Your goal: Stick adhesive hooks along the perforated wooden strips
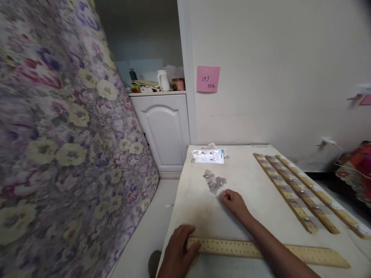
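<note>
My left hand (182, 247) holds the left end of a pale wooden strip (226, 247) with rows of small holes, thumb on one side and fingers on the other. The strip lies flat along the near side of the table. Farther in, my right hand (234, 202) is closed in a pinch, with a small whitish translucent piece (220, 192) at its fingertips. Just beyond it lies a loose cluster of small grey translucent pieces (216, 183) with shiny bits on them. My right forearm crosses above the strip and hides part of it.
Three wooden strips (285, 189) with small clear and shiny pieces along them lie on the right of the white-covered table (199, 216). A clear package (207, 156) sits near the back edge. A floral curtain (66, 146) hangs left; a white cabinet (165, 131) and wall stand behind.
</note>
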A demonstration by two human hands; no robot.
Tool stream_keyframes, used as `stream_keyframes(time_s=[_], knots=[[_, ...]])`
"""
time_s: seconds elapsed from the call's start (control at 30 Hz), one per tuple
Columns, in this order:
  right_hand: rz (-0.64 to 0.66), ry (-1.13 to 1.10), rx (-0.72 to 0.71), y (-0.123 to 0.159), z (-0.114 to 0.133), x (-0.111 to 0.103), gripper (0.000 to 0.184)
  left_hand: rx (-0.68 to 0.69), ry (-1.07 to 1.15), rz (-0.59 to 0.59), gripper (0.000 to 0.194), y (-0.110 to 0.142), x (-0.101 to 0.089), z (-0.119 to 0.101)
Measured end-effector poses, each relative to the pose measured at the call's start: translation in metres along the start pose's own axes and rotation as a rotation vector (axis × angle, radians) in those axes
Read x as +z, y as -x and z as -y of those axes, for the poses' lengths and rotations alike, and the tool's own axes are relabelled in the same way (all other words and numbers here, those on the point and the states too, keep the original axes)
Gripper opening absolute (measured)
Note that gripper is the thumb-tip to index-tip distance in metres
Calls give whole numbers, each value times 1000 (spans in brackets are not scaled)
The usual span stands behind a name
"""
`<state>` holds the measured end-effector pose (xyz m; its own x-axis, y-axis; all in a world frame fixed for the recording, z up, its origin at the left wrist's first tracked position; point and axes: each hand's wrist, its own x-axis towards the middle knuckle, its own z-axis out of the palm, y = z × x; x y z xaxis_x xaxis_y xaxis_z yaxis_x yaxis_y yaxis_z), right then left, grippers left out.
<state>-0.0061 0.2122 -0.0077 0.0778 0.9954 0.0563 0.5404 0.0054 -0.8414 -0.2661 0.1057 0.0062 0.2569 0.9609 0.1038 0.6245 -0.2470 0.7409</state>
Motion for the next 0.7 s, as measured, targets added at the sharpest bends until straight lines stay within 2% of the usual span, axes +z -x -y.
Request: stream_keyframes(time_s=[0.17,0.4,0.57,0.7], knots=[[114,-160,-71,21,-1,-6,15,13,79,-53,25,0,0,-8],[157,-3,-252,45,10,1,12,13,104,-79,20,0,-1,-19],[128,-39,-157,48,-2,8,19,-20,99,-103,20,0,-3,-19],[100,-23,-117,52,-4,7,13,-43,119,-179,22,2,-4,-21]])
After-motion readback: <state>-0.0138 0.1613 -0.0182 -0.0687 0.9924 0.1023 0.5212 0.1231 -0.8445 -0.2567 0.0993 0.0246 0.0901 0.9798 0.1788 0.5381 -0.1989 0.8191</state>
